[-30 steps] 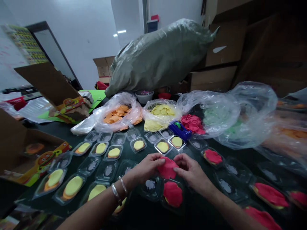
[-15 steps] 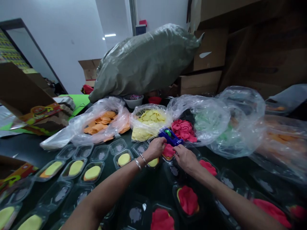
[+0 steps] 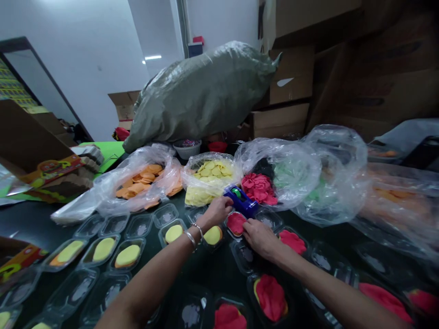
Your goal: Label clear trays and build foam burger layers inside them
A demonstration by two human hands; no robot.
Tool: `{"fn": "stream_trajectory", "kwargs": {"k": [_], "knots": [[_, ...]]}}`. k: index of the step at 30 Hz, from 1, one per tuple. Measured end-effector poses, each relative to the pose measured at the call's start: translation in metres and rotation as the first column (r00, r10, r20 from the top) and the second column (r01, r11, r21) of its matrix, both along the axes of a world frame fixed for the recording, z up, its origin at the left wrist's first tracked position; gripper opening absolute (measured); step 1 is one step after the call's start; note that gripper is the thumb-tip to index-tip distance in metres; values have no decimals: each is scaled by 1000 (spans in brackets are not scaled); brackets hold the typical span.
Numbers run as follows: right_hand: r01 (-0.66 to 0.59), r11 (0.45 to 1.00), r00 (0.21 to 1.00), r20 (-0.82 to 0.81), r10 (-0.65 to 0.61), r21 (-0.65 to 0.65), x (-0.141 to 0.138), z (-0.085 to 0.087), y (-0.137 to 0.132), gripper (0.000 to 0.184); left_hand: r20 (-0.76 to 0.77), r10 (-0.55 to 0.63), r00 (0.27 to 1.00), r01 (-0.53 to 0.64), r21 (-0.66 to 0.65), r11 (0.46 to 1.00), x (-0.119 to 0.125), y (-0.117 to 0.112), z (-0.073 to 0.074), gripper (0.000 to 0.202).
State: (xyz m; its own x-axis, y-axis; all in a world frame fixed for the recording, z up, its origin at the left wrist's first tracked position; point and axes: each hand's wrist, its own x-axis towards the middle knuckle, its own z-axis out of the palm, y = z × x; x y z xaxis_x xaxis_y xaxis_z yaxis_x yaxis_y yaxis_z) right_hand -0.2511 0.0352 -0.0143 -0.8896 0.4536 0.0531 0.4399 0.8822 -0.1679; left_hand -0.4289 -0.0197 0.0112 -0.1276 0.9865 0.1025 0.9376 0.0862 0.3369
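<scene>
A red scalloped, soft-looking piece (image 3: 236, 223) lies in a small clear plastic container in front of me. My right hand (image 3: 259, 236) is at its right edge, fingers bent and pressed to the piece or the container rim. Beyond its left side is my left hand (image 3: 219, 209), fingers bunched together next to a blue tape dispenser (image 3: 243, 201); whether they pinch anything is hidden. Just left of the red piece, a yellow oval piece (image 3: 213, 235) sits in another container. Nearer me, a red piece (image 3: 270, 297) tops a yellow one in its container.
Open clear bags of orange (image 3: 142, 179), yellow (image 3: 211, 170) and red pieces (image 3: 259, 188) line the back of the dark table. Several clear containers with yellow ovals (image 3: 127, 256) stand at left. A large grey-green sack (image 3: 202, 96) and cardboard boxes (image 3: 281, 119) rise behind.
My left hand has drawn back from the red piece toward the tape dispenser. The red piece now shows more fully in its container, with my right hand still at its edge. The view shifted slightly.
</scene>
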Motion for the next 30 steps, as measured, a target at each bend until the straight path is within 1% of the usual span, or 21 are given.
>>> {"fn": "stream_trajectory", "kwargs": {"k": [1,3,6,8,11,13,16,17,19,22,23,24,26,28,29,30], "knots": [[-3,1000,1000,-8,3,-8,0,-1,1,19,-13,-3,1000,3,-14,1000,0,0,-2,29],[-8,1000,1000,-22,8,-24,0,-2,2,19,-42,-55,998,52,-52,997,2,-2,-7,24],[-15,999,999,-36,13,-44,0,-4,3,21,-88,-112,990,105,-83,991,4,-2,-14,24],[-19,998,999,-42,17,-56,1,-5,3,21,-110,-153,982,140,-117,983,4,0,-15,26],[-16,997,999,-49,13,-72,2,-3,4,20,-150,-201,968,177,-161,971,3,2,-12,23],[-7,992,997,-79,-3,-124,2,1,4,25,-192,-200,961,173,-148,974,6,2,-10,21],[13,970,996,-83,-35,-244,-2,7,4,38,-240,-205,949,182,-113,977,13,-1,-12,20],[25,964,997,-68,-44,-266,-5,9,4,38,-245,-215,945,193,-113,975,15,-3,-12,20],[52,962,998,-29,-61,-268,-10,13,4,34,-228,-234,945,208,-130,969,17,-5,-12,19],[70,963,997,2,-73,-261,-15,19,5,28,-122,-248,961,225,-180,958,11,0,-3,19],[61,964,998,4,-62,-261,-15,22,6,27,-82,-247,966,229,-181,956,9,5,3,21],[43,964,999,-5,-46,-261,-13,26,8,28,-42,-224,974,215,-151,965,6,12,9,23],[-7,965,998,-60,-9,-261,-4,36,12,29,37,-126,991,127,-13,992,4,35,21,28],[-59,962,992,-125,26,-268,9,48,19,25,127,-35,991,21,106,994,6,69,28,30],[-78,956,989,-142,38,-283,16,54,23,21,154,-18,988,-1,125,992,8,89,30,30],[-89,948,989,-143,47,-306,24,59,28,18,163,-26,986,7,116,993,11,111,29,34]]}}
